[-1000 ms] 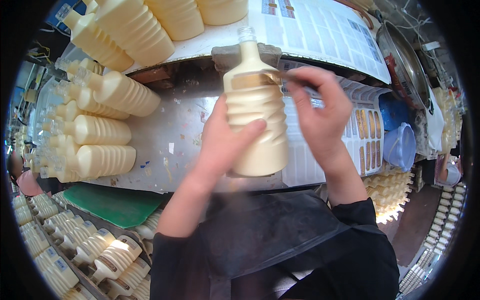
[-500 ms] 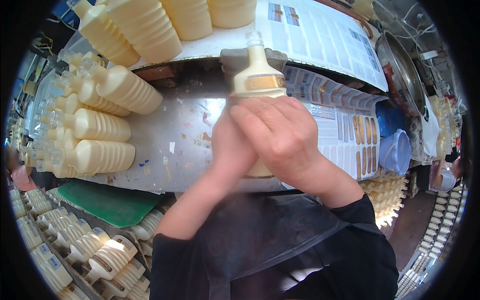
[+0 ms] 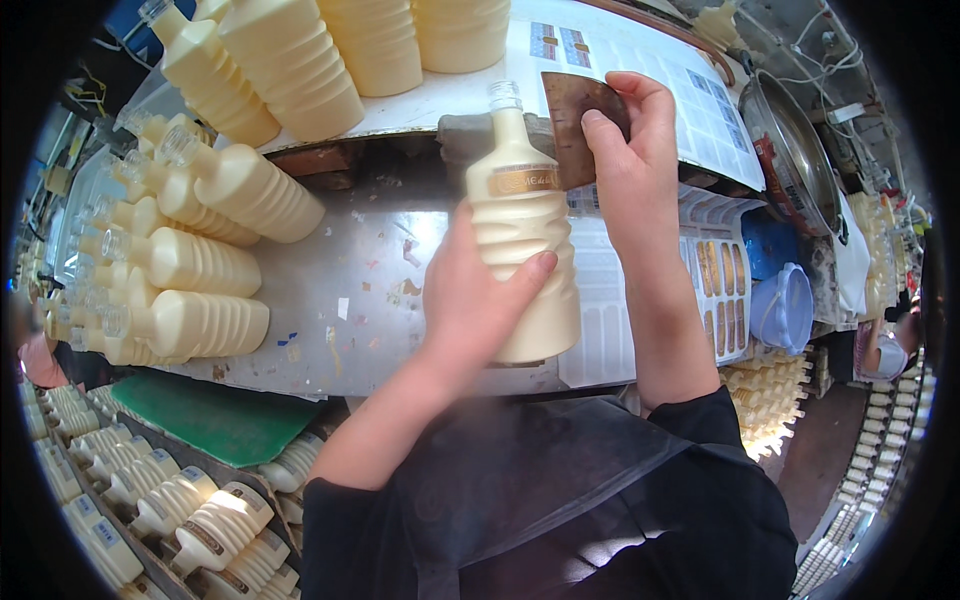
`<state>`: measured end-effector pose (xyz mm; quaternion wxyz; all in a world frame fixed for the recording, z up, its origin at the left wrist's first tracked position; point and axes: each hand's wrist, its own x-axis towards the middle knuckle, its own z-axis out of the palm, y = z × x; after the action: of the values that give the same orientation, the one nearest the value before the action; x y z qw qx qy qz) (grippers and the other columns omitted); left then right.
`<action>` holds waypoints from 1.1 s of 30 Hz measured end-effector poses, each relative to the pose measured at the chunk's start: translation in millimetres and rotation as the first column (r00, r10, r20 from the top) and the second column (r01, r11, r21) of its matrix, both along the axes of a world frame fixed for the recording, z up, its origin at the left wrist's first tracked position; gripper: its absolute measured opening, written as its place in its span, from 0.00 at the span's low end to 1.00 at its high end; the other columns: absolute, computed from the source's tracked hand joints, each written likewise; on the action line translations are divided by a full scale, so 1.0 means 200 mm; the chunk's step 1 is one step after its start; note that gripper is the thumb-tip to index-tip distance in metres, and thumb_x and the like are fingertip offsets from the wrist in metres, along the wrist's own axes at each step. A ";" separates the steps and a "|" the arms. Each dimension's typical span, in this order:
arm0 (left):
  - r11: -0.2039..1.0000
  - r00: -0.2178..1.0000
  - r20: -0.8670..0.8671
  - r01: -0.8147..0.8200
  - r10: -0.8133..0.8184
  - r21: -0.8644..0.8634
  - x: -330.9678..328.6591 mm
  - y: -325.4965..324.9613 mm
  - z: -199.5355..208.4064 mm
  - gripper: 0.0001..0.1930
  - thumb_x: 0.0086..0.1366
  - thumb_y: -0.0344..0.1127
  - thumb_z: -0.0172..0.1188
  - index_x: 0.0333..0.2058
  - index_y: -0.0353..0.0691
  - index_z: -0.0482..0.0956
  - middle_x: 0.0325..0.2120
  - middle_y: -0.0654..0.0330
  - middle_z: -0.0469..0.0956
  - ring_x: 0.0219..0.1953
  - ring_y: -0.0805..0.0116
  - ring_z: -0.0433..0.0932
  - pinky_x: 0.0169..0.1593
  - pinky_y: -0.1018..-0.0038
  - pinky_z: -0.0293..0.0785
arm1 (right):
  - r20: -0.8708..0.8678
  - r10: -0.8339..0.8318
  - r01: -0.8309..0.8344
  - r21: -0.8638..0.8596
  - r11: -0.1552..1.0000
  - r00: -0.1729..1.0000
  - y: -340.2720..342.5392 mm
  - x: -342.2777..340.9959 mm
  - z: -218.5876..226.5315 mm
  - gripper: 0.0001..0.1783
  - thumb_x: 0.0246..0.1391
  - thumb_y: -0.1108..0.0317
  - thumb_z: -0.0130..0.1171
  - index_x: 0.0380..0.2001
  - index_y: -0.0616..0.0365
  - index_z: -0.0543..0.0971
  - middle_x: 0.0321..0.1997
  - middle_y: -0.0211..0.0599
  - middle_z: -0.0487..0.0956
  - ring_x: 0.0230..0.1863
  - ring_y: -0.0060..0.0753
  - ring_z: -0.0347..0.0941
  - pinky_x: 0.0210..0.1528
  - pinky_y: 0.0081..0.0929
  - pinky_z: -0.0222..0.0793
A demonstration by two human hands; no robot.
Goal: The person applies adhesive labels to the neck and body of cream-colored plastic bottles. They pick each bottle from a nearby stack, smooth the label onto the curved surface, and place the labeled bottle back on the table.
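My left hand [image 3: 468, 295] is wrapped round the lower body of a cream-coloured ribbed bottle [image 3: 525, 230], its thumb across the front. The bottle lies with its clear neck pointing away from me, next to a grey folded cloth [image 3: 468, 142]. A gold label [image 3: 522, 181] runs across the bottle's shoulder. In my right hand [image 3: 640, 150] a flat brown scraper [image 3: 572, 115] is pinched between thumb and fingers. Its lower corner is close to the right end of the label; whether it touches cannot be made out.
Several cream bottles lie stacked at the left [image 3: 205, 315], and more stand on the white shelf [image 3: 400, 100] at the back. Sheets of gold labels [image 3: 715, 265] lie at the right, beside a blue bucket [image 3: 785, 308]. A green board [image 3: 215, 415] and crated bottles [image 3: 225, 525] are at lower left.
My right hand has moved off the bottle, up and to the right, and the brown scraper now shows in it. My left hand still holds the bottle, whose label and body are now uncovered.
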<state>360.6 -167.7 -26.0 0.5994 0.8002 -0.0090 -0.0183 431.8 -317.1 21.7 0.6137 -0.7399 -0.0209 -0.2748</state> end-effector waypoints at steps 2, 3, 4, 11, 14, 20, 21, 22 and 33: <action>1.000 1.000 -0.005 0.005 -0.005 0.011 0.00 0.00 0.00 0.36 0.56 0.44 0.75 0.56 0.31 0.69 0.46 0.42 0.81 0.49 0.44 0.82 0.53 0.57 0.77 | -0.085 0.049 -0.060 -0.138 0.989 0.995 -0.02 0.02 -0.04 0.17 0.63 0.74 0.53 0.54 0.61 0.71 0.53 0.38 0.76 0.56 0.28 0.72 0.62 0.28 0.67; 1.000 1.000 0.009 0.004 -0.004 0.000 0.00 0.00 0.01 0.36 0.56 0.44 0.75 0.56 0.31 0.69 0.46 0.42 0.81 0.49 0.44 0.82 0.53 0.56 0.77 | -0.191 0.029 -0.067 -0.194 0.979 0.981 -0.02 0.03 -0.06 0.17 0.63 0.75 0.52 0.54 0.61 0.71 0.55 0.39 0.75 0.58 0.29 0.70 0.64 0.29 0.65; 1.000 1.000 0.007 0.005 -0.005 -0.005 0.00 -0.01 0.01 0.36 0.55 0.44 0.75 0.56 0.31 0.69 0.46 0.42 0.81 0.49 0.44 0.82 0.53 0.56 0.77 | -0.158 0.026 -0.066 -0.253 0.965 0.987 0.00 0.03 -0.06 0.18 0.62 0.74 0.51 0.55 0.62 0.71 0.54 0.43 0.77 0.58 0.36 0.73 0.64 0.31 0.66; 0.976 0.998 -0.016 -0.062 0.066 0.208 -0.02 -0.04 0.03 0.41 0.56 0.45 0.74 0.62 0.31 0.65 0.51 0.41 0.79 0.53 0.41 0.79 0.55 0.55 0.75 | 0.026 0.080 -0.053 -0.551 0.833 0.996 0.21 0.02 -0.01 0.14 0.68 0.72 0.43 0.52 0.64 0.69 0.52 0.57 0.75 0.50 0.63 0.73 0.57 0.49 0.68; 0.997 0.998 0.064 0.000 -0.005 0.078 -0.02 -0.02 0.02 0.44 0.55 0.46 0.74 0.64 0.32 0.63 0.52 0.40 0.78 0.55 0.40 0.78 0.56 0.54 0.75 | -0.060 0.104 -0.120 -0.557 0.822 0.993 0.27 0.00 -0.01 0.13 0.66 0.73 0.44 0.51 0.63 0.70 0.52 0.55 0.75 0.51 0.61 0.73 0.57 0.48 0.69; 0.999 0.997 -0.066 -0.046 0.045 -0.007 -0.02 0.01 0.00 0.48 0.56 0.44 0.72 0.70 0.35 0.57 0.52 0.43 0.79 0.55 0.41 0.79 0.59 0.55 0.74 | -0.033 0.011 -0.029 -0.636 0.772 0.999 0.11 0.03 -0.05 0.13 0.68 0.70 0.45 0.51 0.64 0.71 0.52 0.54 0.75 0.53 0.61 0.72 0.59 0.47 0.69; 0.996 0.999 -0.051 0.004 -0.008 -0.086 -0.03 0.03 -0.01 0.47 0.59 0.42 0.68 0.73 0.37 0.54 0.56 0.43 0.76 0.58 0.43 0.77 0.61 0.57 0.72 | -0.025 0.003 -0.018 -0.609 0.793 1.000 0.06 0.05 -0.06 0.14 0.67 0.71 0.45 0.52 0.63 0.71 0.53 0.54 0.75 0.54 0.61 0.72 0.59 0.47 0.69; 0.999 0.999 -0.004 0.047 -0.047 -0.009 -0.02 0.05 -0.02 0.46 0.60 0.42 0.66 0.73 0.38 0.54 0.57 0.42 0.74 0.59 0.43 0.76 0.62 0.57 0.71 | -0.053 -0.024 -0.011 -0.575 0.818 0.998 0.01 0.06 -0.08 0.14 0.66 0.72 0.46 0.52 0.63 0.71 0.53 0.55 0.75 0.54 0.61 0.73 0.59 0.47 0.69; 0.980 0.982 0.139 0.149 -0.130 -0.133 0.01 0.07 -0.14 0.43 0.66 0.41 0.59 0.75 0.37 0.49 0.67 0.39 0.64 0.67 0.42 0.68 0.66 0.58 0.67 | 0.030 0.003 0.008 -0.349 0.937 1.000 -0.02 0.01 -0.09 0.15 0.65 0.71 0.47 0.53 0.62 0.71 0.52 0.55 0.75 0.54 0.60 0.73 0.59 0.46 0.69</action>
<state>362.5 -153.6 -54.7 0.6507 0.7520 -0.1054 -0.0079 434.1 -321.7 3.5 0.4719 -0.8329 -0.0776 -0.2785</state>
